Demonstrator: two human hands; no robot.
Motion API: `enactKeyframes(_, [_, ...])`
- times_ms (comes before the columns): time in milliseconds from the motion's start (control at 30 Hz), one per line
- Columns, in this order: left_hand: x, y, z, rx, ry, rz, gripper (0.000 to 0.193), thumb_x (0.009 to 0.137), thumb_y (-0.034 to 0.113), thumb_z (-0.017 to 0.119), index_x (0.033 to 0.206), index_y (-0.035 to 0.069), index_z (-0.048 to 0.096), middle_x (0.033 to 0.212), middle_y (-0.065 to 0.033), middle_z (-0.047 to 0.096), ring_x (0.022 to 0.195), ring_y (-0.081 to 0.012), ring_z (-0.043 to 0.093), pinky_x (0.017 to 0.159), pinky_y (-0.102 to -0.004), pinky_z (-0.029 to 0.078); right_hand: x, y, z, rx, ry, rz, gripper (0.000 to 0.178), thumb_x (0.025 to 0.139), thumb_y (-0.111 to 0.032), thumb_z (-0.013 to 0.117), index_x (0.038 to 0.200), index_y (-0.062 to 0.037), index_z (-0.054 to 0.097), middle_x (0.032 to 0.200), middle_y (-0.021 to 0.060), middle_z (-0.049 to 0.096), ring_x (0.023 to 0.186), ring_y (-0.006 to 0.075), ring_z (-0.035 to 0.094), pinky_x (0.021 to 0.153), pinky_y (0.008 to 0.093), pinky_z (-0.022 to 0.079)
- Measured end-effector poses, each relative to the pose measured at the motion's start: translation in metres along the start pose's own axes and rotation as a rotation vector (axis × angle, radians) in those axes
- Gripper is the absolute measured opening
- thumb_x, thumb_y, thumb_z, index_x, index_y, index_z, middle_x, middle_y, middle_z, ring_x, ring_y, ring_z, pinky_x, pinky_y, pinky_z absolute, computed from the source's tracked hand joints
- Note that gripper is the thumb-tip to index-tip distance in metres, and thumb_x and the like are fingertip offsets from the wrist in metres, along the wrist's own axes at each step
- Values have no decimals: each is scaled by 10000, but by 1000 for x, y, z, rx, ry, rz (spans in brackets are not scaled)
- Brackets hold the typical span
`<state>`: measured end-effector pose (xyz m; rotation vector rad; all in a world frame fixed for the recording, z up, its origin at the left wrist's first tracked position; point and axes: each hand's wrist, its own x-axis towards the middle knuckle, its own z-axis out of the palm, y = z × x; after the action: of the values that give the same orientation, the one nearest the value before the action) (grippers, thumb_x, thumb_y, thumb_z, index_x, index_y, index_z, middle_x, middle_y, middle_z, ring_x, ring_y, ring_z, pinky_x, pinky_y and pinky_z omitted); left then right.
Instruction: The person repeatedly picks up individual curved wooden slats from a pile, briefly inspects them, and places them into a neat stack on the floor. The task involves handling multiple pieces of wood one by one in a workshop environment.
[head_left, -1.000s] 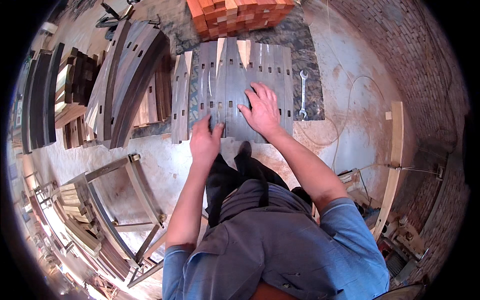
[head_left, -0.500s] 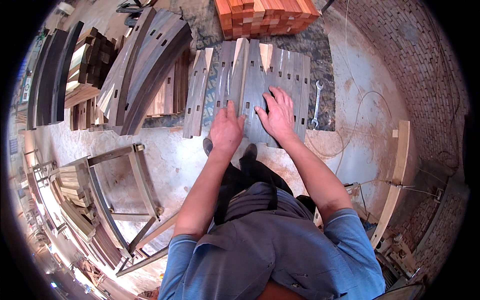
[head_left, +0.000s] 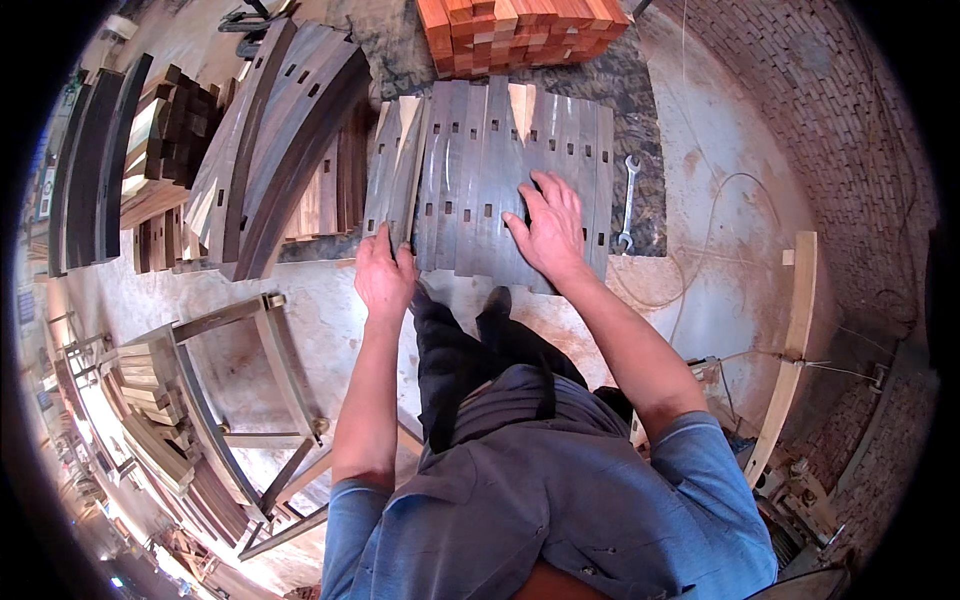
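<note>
A pale, dusty floor (head_left: 740, 160) spreads around me, with a brick wall (head_left: 800, 100) rising along my right. On the floor ahead lies a dark patterned sheet (head_left: 645, 110), perhaps put down to keep the wood off the dirt. In front of my feet, over the sheet's near edge, sits the row of dark slotted boards (head_left: 465, 170), side by side and lengthwise to me, so their slots fall into rough lines that are easy to compare. What carries them is hidden. To the left, long curved boards (head_left: 300, 130) lean together in a bunch, which likely saves space, and beyond the row orange-red blocks (head_left: 530, 40) are piled tightly, probably for steadiness.

My right hand (head_left: 550, 235) lies spread on the row's right part, fingers and thumb apart, clamped on nothing; I judge it steadies the boards. My left hand (head_left: 384, 280) is at the near end of the left pair of boards (head_left: 385, 180), just beside the main row; I can't tell whether its fingers are closed on them. A double-ended wrench (head_left: 629, 205) lies right of the row, out of the boards' way.
</note>
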<state>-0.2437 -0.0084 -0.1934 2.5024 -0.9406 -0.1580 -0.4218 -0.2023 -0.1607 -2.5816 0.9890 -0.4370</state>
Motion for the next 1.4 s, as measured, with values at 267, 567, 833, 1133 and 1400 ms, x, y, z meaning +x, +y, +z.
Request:
enactKeyframes(267, [0,2,18,-49,95,15,480,793,176,687,1234,38,558,1025,-177,585,1003,-370,555,891,-436,456,1,1,1,3,1,4,460,805,-307,697,1153,-18,616,1340,171,489,1295,363,391,1074,474,304])
enactKeyframes(567, [18,-2,11,-146,-173,-191,520,772,197,696,1244,58,530,1190,-186,571,1107,-362,553,918,-443,465,0,1,1,4,2,-1,459,801,-300,701,1149,-14,616,1332,169,485,1294,354,388,1074,472,303])
enactKeyframes(833, [27,-1,2,-25,-284,-174,513,781,222,696,1234,51,526,1235,-212,560,1120,-366,560,907,-448,477,-1,3,3,15,31,-19,462,802,-303,701,1148,-9,615,1326,171,487,1289,355,395,1061,469,314])
enactKeyframes(1133, [26,-2,-1,144,-289,-91,590,757,249,719,1273,55,509,1118,-182,604,1043,-369,575,908,-464,467,-1,3,4,12,31,-17,461,797,-300,705,1153,-21,618,1330,167,490,1287,359,398,1067,470,313])
enactKeyframes(1400, [11,-15,8,96,-159,-133,842,719,314,758,1418,64,360,1397,-266,376,1241,-435,416,1019,-489,390,-1,1,3,5,1,-12,471,798,-309,704,1161,-22,619,1338,169,483,1305,356,376,1088,474,290])
